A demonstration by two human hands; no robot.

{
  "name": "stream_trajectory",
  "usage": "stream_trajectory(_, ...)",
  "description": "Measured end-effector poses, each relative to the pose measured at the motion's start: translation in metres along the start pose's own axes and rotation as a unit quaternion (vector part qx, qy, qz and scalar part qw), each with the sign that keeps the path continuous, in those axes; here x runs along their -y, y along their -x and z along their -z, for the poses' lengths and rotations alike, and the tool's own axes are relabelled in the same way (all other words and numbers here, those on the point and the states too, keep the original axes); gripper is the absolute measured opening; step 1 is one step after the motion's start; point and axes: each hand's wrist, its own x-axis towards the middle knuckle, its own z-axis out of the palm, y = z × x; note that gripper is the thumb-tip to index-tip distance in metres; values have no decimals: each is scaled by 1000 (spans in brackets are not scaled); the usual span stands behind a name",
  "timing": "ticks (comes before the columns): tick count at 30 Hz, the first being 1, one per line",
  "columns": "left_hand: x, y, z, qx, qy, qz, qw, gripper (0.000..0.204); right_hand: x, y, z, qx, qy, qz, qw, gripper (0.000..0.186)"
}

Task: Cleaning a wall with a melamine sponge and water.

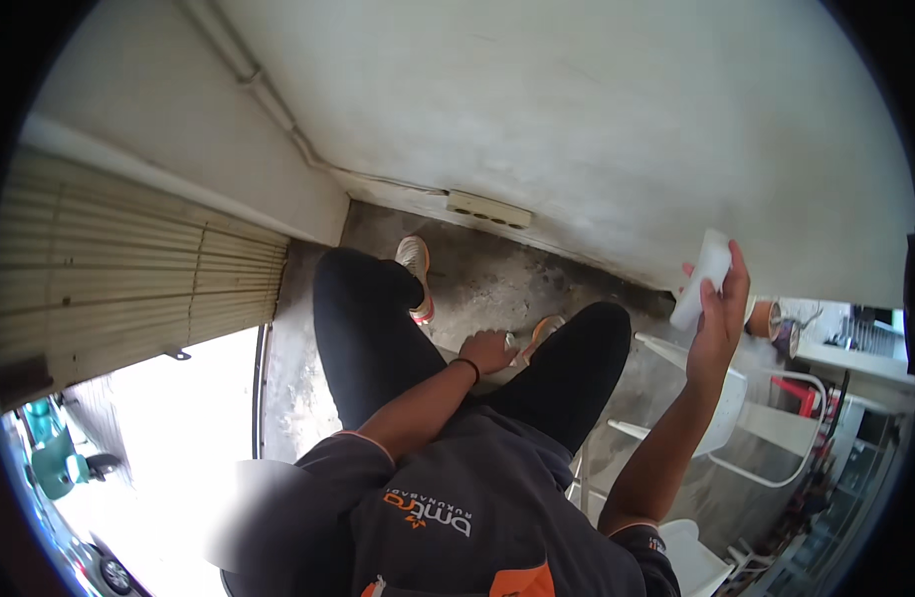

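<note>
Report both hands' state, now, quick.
Left hand: fingers look curled; whether it grips anything cannot be told.
Right hand: holding a smooth white oblong block between thumb and fingers; material unclear.

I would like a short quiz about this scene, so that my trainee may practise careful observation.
1. Which hand holds the white oblong object?
A) left
B) right
C) both

2. True or false: both wrists are bare.

3. What colour are the chairs toward the right of the picture?

Key:
1. B: the right hand has its fingers around it.
2. False: the left hand has a dark band at its wrist.
3. White.
</note>
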Motion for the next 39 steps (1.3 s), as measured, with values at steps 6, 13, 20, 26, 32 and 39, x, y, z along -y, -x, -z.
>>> stream_trajectory(6,13,43,168,-326,112,-14,939,37,63,-45,-80,-15,149,318,936,62)
stream_trajectory(13,111,26,203,-221,365,114,897,37,179,-128,-202,-198,367,708,569,56)
stream_trajectory(20,138,20,208,-202,425,135,872,38,177,-187,-276,-354,421,705,447,52)
stream_trajectory(26,155,25,206,-213,464,132,849,44,91,-141,-370,-237,418,694,536,50)
stream_trajectory(32,144,35,222,-193,500,142,832,45,-48,-104,-461,-92,476,666,567,48)
stream_trajectory(39,144,22,218,-198,495,103,840,48,-184,-89,-481,216,498,690,479,48)
